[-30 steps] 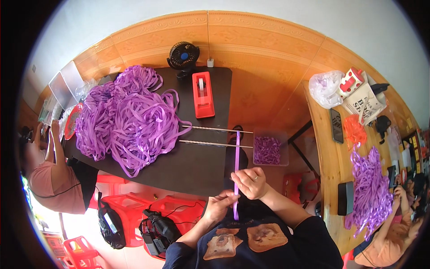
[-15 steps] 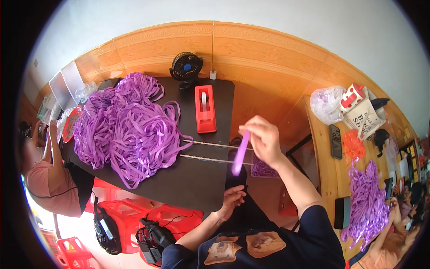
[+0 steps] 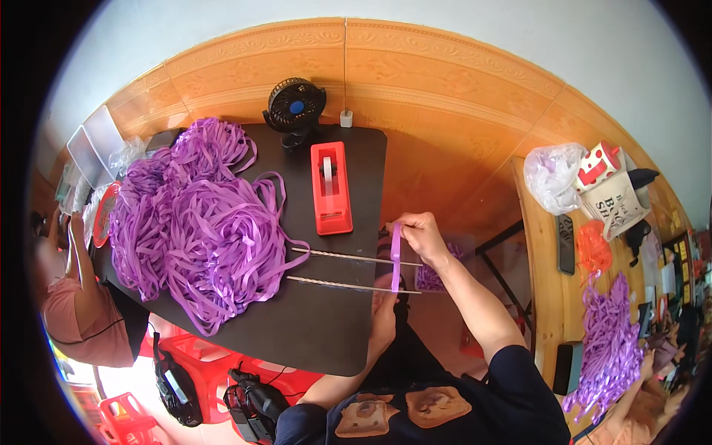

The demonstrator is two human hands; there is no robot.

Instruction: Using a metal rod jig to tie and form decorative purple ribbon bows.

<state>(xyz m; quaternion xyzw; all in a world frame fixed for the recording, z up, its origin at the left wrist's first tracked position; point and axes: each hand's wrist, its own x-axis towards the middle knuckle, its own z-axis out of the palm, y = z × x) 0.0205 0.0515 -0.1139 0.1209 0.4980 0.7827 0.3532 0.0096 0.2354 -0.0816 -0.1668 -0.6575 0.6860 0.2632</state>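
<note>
A narrow purple ribbon [image 3: 396, 256] stretches straight between my hands, crossing two thin twisted metal rods [image 3: 345, 256]. My right hand [image 3: 421, 239] pinches its upper end, just above the far rod. At the ribbon's lower end, by the near rod, is my left hand [image 3: 382, 319]; its fingers close around there, partly hidden behind ribbon and rod. Both rods stick out past the right edge of the dark table [image 3: 326, 322]. On that table lies a big tangled heap of purple ribbons [image 3: 200, 222], a loose loop of which reaches the far rod.
A red tape dispenser [image 3: 331, 189] and a black fan [image 3: 295, 107] stand on the dark table. Below the rods' ends is a container of purple ribbon [image 3: 428, 278]. At right, a wooden table [image 3: 545, 297] bears bags, a phone and more ribbons. Red stools [image 3: 200, 363] hold black bags. Other people sit at both sides.
My right hand has lowered slightly, and the hanging ribbon is now straight across the rods. My left hand has risen from below the rods to the ribbon's lower end. The view has shifted slightly.
</note>
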